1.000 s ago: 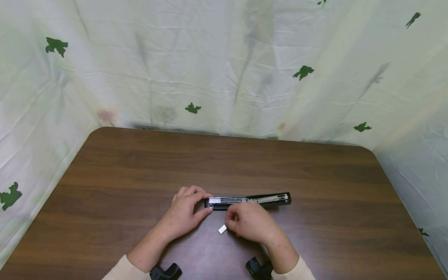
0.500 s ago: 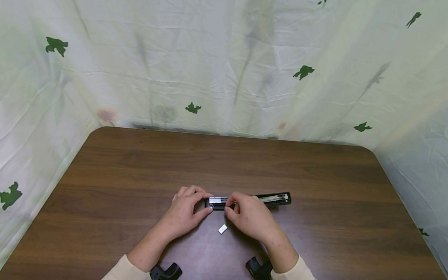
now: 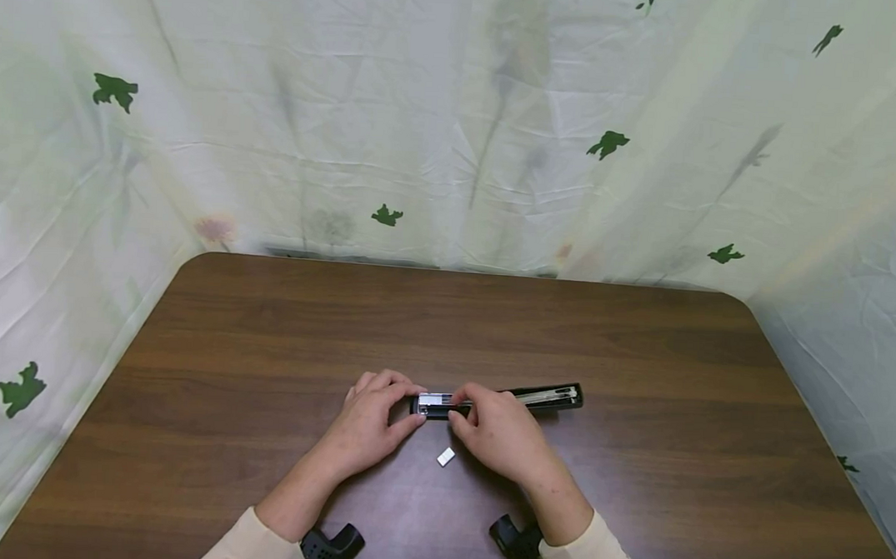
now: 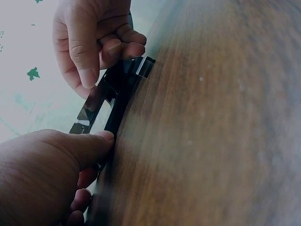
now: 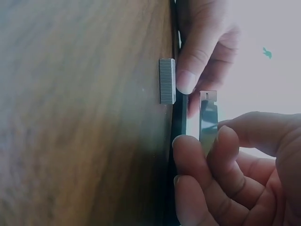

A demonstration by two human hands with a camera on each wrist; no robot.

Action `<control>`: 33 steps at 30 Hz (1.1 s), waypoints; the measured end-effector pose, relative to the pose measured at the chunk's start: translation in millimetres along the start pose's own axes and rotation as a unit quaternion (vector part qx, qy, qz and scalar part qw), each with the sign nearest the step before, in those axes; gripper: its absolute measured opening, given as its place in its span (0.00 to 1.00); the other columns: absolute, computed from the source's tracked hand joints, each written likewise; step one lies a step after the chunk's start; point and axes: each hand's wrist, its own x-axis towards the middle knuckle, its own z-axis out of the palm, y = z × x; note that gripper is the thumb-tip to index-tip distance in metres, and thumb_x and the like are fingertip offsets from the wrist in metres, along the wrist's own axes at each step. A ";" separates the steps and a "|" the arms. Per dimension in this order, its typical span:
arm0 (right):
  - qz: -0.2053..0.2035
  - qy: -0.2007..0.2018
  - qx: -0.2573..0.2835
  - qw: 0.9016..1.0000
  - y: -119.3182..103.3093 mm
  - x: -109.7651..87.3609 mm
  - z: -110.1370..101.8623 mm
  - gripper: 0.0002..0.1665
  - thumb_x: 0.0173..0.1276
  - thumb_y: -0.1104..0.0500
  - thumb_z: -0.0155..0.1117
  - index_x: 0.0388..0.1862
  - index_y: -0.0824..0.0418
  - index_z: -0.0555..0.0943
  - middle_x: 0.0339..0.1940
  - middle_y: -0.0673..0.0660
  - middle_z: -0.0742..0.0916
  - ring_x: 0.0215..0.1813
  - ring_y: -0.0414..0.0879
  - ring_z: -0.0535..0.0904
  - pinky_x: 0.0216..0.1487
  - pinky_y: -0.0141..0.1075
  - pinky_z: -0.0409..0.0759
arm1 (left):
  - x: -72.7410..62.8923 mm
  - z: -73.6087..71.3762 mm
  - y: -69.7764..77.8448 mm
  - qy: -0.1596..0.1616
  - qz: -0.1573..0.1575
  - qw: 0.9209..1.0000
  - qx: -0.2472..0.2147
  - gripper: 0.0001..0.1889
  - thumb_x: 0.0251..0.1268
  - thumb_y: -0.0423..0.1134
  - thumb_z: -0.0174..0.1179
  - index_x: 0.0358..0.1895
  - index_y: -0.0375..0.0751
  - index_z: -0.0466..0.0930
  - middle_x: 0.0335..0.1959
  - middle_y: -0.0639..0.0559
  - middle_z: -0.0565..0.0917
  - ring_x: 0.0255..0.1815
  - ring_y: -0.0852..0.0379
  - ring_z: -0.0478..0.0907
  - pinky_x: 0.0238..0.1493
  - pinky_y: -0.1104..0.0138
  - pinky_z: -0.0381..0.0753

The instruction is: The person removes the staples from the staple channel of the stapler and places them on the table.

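Observation:
A black stapler (image 3: 555, 397) lies opened out on the brown table, its cover swung back to the right and its metal magazine (image 5: 208, 113) bared. At its left end, my left hand (image 3: 372, 426) grips the base between thumb and fingers. My right hand (image 3: 507, 434) is at the middle of the stapler, thumb and fingertips pinching the metal magazine in the right wrist view. Its fingers hide part of the channel, so I cannot tell whether staples sit inside. A short strip of staples (image 3: 446, 457) rests loose on the table, just in front of the stapler.
The wooden table (image 3: 266, 322) has rounded far corners. Pale curtain (image 3: 441, 104) with green leaf shapes hangs behind it and at both sides. Black wrist devices (image 3: 333, 547) sit at both wrists, near the cream sleeves (image 3: 589, 557).
My right hand has shifted up from beside the staple strip onto the stapler's magazine, then stayed nearly still. The strip now lies apart from it. My left hand has kept its place.

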 end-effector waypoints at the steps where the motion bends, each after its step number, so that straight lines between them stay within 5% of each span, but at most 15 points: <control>1: 0.000 -0.001 0.002 1.000 -0.1 -0.1 -0.1 0.06 0.70 0.56 0.68 0.44 0.53 0.84 0.16 0.42 0.79 0.18 0.34 0.71 0.23 0.30 0.67 | 0.0 -0.1 0.1 -0.001 0.000 1.000 0.000 0.16 0.61 0.45 0.74 0.52 0.52 0.87 0.49 0.57 0.83 0.51 0.53 0.73 0.55 0.56 0.68; 20: -0.035 -0.036 0.035 0.998 -4.3 0.0 1.1 0.11 0.70 0.58 0.67 0.49 0.59 0.83 0.18 0.43 0.80 0.18 0.33 0.71 0.23 0.29 0.69 | 0.4 -0.7 0.1 -0.009 -0.008 1.000 -0.002 0.16 0.61 0.45 0.73 0.53 0.52 0.86 0.50 0.58 0.82 0.52 0.54 0.72 0.54 0.56 0.67; 33: 0.003 -0.073 0.070 0.995 -5.3 -0.3 -0.2 0.14 0.73 0.55 0.65 0.54 0.59 0.81 0.17 0.42 0.80 0.19 0.36 0.74 0.24 0.30 0.70 | 0.0 -1.5 1.5 -0.010 -0.008 1.000 -0.002 0.16 0.62 0.45 0.73 0.53 0.51 0.86 0.50 0.57 0.82 0.51 0.54 0.72 0.54 0.56 0.67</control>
